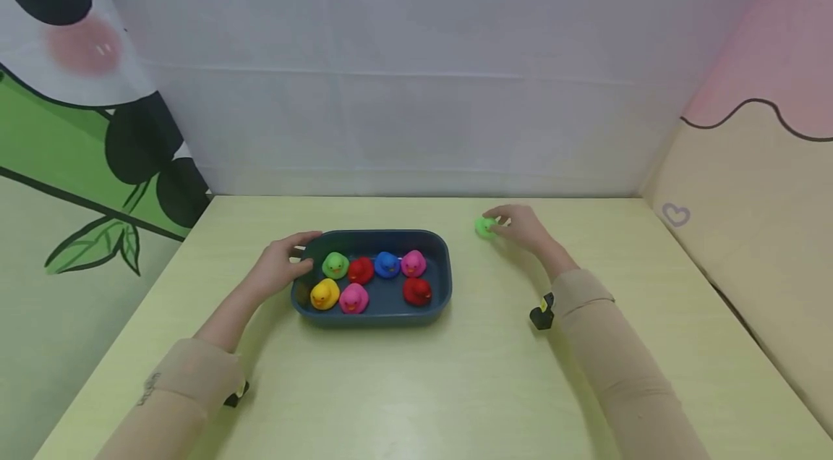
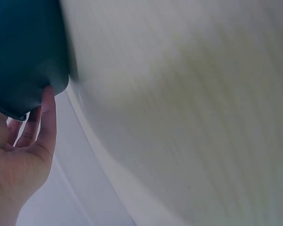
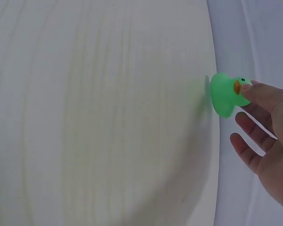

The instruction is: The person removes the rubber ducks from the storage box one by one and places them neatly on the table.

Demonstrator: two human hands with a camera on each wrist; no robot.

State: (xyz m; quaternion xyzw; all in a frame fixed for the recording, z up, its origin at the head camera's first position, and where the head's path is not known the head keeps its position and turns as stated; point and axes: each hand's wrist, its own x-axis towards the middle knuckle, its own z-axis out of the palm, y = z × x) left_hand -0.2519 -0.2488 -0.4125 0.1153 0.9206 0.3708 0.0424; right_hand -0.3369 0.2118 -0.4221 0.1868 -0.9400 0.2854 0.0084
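My right hand [image 1: 520,226] pinches a green rubber duck [image 1: 483,228] at the tabletop, right of the tray. In the right wrist view, thumb and forefinger hold the duck [image 3: 222,95] by its head, and the other fingers spread away from it. At the left end of a dark blue tray [image 1: 385,295], my left hand [image 1: 278,268] grips the rim. The left wrist view has one digit pressed on the outer wall of the tray [image 2: 30,52]. Inside lie several rubber ducks, among them a yellow duck [image 1: 325,294], a blue duck [image 1: 387,265] and a green duck [image 1: 335,265].
Two pink ducks, one of them a front pink duck [image 1: 354,299], and two red ducks, one a right-hand red duck [image 1: 417,291], share the tray. The pale wooden table [image 1: 416,388] runs back to a white cloth wall [image 1: 416,127]. Painted panels flank both sides.
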